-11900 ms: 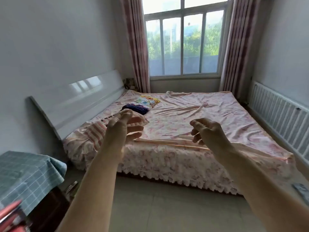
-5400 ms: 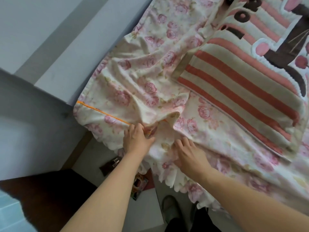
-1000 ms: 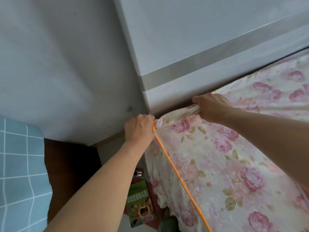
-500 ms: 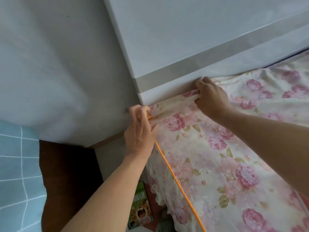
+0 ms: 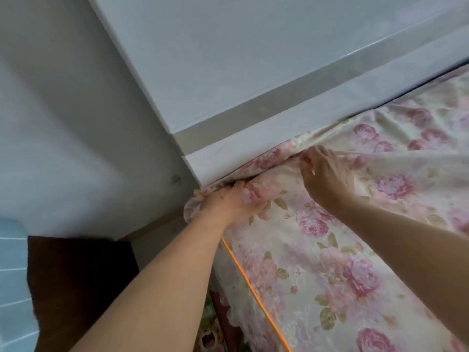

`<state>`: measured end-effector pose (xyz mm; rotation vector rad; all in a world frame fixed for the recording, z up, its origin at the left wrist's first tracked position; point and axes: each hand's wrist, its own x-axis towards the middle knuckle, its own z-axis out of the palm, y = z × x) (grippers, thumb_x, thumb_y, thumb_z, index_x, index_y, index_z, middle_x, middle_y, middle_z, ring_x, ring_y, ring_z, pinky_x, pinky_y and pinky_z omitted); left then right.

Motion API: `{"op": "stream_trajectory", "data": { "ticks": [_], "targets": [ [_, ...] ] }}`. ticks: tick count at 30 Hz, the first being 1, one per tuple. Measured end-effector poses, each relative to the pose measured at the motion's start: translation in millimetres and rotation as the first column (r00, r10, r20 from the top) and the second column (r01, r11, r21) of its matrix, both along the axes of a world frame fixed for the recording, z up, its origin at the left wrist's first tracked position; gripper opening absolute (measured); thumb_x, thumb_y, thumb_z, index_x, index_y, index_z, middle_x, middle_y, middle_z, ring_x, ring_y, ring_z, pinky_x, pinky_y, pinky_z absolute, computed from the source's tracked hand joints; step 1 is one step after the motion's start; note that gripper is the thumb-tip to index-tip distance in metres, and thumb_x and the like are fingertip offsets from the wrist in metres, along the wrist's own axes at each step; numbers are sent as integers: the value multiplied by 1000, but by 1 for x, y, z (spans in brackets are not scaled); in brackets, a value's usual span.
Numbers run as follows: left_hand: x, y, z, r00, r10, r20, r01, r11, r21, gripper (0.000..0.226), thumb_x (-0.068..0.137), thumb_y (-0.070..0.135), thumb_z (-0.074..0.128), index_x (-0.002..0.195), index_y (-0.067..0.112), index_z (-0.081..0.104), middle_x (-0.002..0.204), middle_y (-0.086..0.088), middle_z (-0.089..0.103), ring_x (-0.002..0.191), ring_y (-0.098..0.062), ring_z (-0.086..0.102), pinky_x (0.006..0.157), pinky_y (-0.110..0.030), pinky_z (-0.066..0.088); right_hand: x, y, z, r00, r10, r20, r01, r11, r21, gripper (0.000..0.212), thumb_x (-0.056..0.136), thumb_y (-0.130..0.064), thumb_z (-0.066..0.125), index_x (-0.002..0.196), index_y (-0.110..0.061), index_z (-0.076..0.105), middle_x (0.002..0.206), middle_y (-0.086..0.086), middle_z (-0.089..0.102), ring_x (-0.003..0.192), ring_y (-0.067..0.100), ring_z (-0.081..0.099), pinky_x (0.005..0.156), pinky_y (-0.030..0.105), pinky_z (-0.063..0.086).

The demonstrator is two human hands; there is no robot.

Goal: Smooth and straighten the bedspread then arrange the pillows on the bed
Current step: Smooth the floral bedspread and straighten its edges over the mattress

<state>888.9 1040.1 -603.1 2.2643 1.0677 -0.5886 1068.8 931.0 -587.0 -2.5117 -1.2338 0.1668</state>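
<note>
**Head view: both hands at the headboard corner of the bed**

Head view, looking down at the near corner of the bed. The bedspread (image 5: 330, 262), cream with pink roses, covers the mattress from the corner out to the right edge of the picture. Its top edge is bunched in a fold just under the white headboard (image 5: 253, 72), whose lower lip overhangs that fold and hides where the cloth ends.

The left hand (image 5: 229, 199) has its fingers curled into a wad of bedspread right at the corner, touching the headboard's end. The right hand (image 5: 327, 174), blurred, lies further along the fold with fingers stretched out on the cloth, gripping nothing that shows.

Orange piping (image 5: 256, 298) runs down the bedspread's side edge; the left forearm covers its upper end. A grey wall (image 5: 63, 123) stands behind the headboard. A dark brown desk (image 5: 76, 288) sits beside the bed, with a blue checked cloth (image 5: 12, 288) over its left side. Down between desk and bed lies a colourful printed cover (image 5: 209, 334), too blurred and hidden to read.
</note>
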Motion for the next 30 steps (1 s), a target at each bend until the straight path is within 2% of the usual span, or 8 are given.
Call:
{"op": "stream_trajectory", "data": {
  "ticks": [2, 5, 9, 13, 18, 23, 26, 30],
  "targets": [
    [6, 1, -4, 998, 24, -60, -24, 1000, 3, 97, 72, 89, 32, 147, 27, 25, 146, -10, 43, 129, -31, 46, 102, -44, 41, 0, -5, -13, 991, 124, -56, -133, 970, -204, 37, 97, -35, 39, 129, -25, 53, 134, -3, 50, 122, 21, 43, 94, 38, 33],
    [16, -6, -4, 994, 44, -104, -33, 993, 110, 97, 73, 89, 28, 144, 22, 28, 138, -11, 50, 121, -33, 52, 95, -45, 45, 4, -9, -15, 982, 169, -87, -186, 948, -257, 42, 95, -38, 41, 136, -28, 43, 142, -6, 38, 128, 19, 34, 100, 37, 28],
    [42, -30, -1, 975, -148, 165, 87, 941, 328, 51, 95, 36, 42, 139, 11, 36, 136, -12, 47, 126, -32, 44, 96, -42, 40, 20, -23, -5, 979, 202, -25, -203, 967, -152, 34, 98, -31, 44, 131, -27, 53, 133, -6, 50, 123, 19, 43, 96, 35, 33],
    [85, -43, 5, 919, -171, 356, 73, 959, 273, 58, 84, 2, 52, 140, 13, 40, 137, -5, 46, 126, -27, 43, 103, -35, 38, 59, -48, 4, 999, -15, 41, 18, 997, -69, 26, 98, -23, 45, 116, -17, 63, 114, 0, 54, 109, 23, 47, 89, 35, 33],
    [128, -50, 12, 875, -209, 438, 67, 946, 317, 44, 88, 6, 57, 131, 13, 53, 127, -6, 47, 119, -25, 46, 93, -33, 44, 116, -72, 19, 989, -147, 31, 150, 977, -153, 45, 94, -17, 48, 138, -21, 45, 139, -1, 43, 126, 23, 38, 101, 40, 31],
    [158, -57, 31, 807, -166, 567, -26, 949, 315, 32, 93, 7, 49, 125, 12, 52, 134, -1, 41, 107, -20, 56, 78, -26, 39, 129, -84, 12, 992, -93, -90, 63, 952, -300, 31, 95, -20, 42, 115, -27, 65, 116, 2, 56, 108, 23, 48, 91, 40, 37],
    [184, -50, 31, 842, 83, 533, -171, 978, 118, 31, 95, 21, 47, 125, 12, 51, 127, -8, 55, 107, -26, 59, 90, -32, 42, 123, -88, 7, 994, -75, -78, 51, 959, -278, 29, 97, -31, 41, 113, -30, 66, 115, -3, 56, 108, 19, 45, 93, 38, 34],
    [214, -44, 23, 802, 342, 490, -322, 938, -128, 44, 85, 45, 42, 115, 15, 53, 109, -12, 67, 92, -33, 68, 83, -44, 55, 121, -88, 4, 987, -106, -124, 73, 967, -246, 30, 96, -37, 40, 95, -25, 68, 99, -5, 60, 93, 16, 52, 87, 36, 37]
  ]
}}
